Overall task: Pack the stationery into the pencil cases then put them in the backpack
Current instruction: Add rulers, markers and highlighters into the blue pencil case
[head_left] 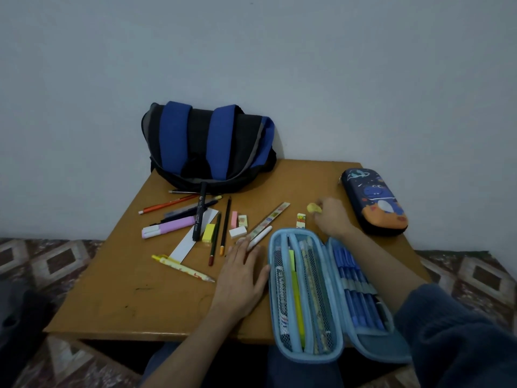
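A light blue pencil case (pixel 305 351) lies open at the table's near right, with pens and pencils in its mesh pockets. My left hand (pixel 242 273) rests flat on the table beside its left edge, fingertips near a white pen (pixel 260 238). My right hand (pixel 331 217) reaches past the case and pinches a small yellow eraser (pixel 313 207). A dark blue dinosaur pencil case (pixel 375 201) lies zipped at the right edge. The blue and black backpack (pixel 209 147) stands at the back against the wall. Loose pens, pencils, erasers and a patterned ruler (pixel 270 219) are scattered mid-table.
A white ruler (pixel 193 238), a black marker (pixel 199 217), a purple highlighter (pixel 167 228) and a yellow mechanical pencil (pixel 184 268) lie left of centre on the wooden table (pixel 126 298). Patterned floor surrounds the small table. A wall stands close behind.
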Demonstrator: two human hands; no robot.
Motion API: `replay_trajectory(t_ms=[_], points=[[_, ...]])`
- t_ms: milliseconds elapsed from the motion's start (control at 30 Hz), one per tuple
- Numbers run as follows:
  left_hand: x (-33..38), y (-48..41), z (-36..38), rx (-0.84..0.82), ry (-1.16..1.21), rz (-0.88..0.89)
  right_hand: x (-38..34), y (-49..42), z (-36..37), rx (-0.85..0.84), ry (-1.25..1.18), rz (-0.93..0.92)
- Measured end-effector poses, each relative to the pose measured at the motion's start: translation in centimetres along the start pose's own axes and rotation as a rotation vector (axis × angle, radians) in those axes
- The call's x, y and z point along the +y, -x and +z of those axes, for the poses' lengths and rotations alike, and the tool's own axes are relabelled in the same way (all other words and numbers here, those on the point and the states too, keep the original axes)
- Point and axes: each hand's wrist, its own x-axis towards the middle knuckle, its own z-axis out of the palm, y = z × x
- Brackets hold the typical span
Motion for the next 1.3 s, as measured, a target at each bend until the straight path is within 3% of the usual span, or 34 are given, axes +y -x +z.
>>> replay_trajectory(t_ms=[133, 433, 567, 800, 1100, 1300], points=[[0.2, 0.2, -0.2, 0.006, -0.019, 0.046, -0.7, 1.4, -0.7, 0.028, -0.100, 0.003], [0.7, 0.8, -0.7, -0.003, -0.057, 0.252, -1.2, 5.6, -0.9, -0.127, -0.048, -0.100], [2.2, 0.0, -1.0, -0.001, 0.021, 0.149, -0.9, 6.8, -0.8, -0.147, -0.131, -0.104], [5.0, -3.0, -1.5, -0.060, -0.131, 0.011, -1.3, 7.5, -0.8, -0.139, -0.195, -0.143], [5.0, -3.0, -1.6, 0.053, 0.162, -0.088, -2.8, 7.5, -0.2, -0.198, -0.061, -0.163], [4.6, -2.9, -1.3, 0.097, 0.241, -0.081, -3.6, 7.8, 1.3, -0.121, -0.050, -0.174]])
